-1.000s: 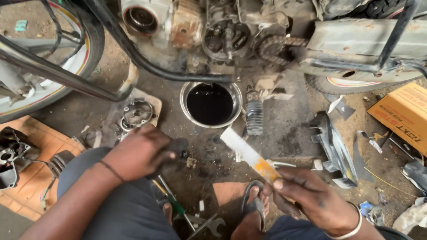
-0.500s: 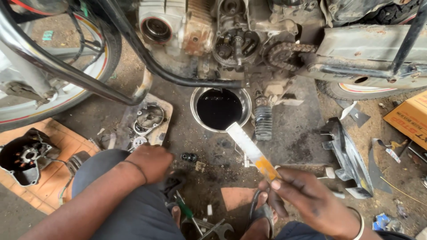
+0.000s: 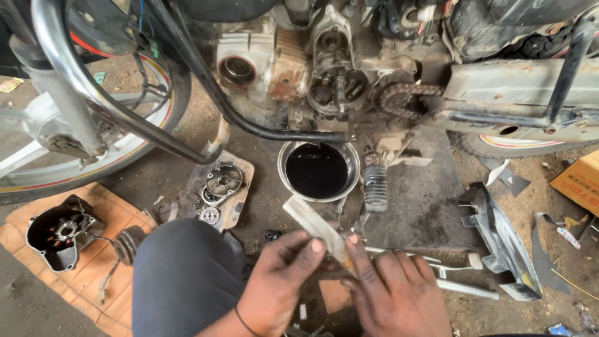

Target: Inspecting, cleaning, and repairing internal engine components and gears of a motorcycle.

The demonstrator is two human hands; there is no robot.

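Both my hands meet low in the middle of the head view, on a long flat whitish tube (image 3: pixel 310 221) with an orange lower end. My left hand (image 3: pixel 279 281) pinches its lower part with thumb and fingers. My right hand (image 3: pixel 392 290) holds it from the right side. The tube's top points up-left toward a round metal bowl (image 3: pixel 350 156) full of black oil. Above the bowl stands the opened engine (image 3: pixel 337 87) of a motorcycle, with gears and a chain sprocket (image 3: pixel 399 97) exposed.
A front wheel (image 3: pixel 93 156) and crash bar (image 3: pixel 125 118) fill the left. An engine cover (image 3: pixel 59 231) lies on orange cardboard. Gear parts (image 3: pixel 221 184) rest on a scrap board. A small ribbed bottle (image 3: pixel 375 184) stands right of the bowl; a black plastic panel (image 3: pixel 499 237) lies right.
My left hand has come off my knee and joined my right hand on the tube. The view has tilted up and closer to the engine.
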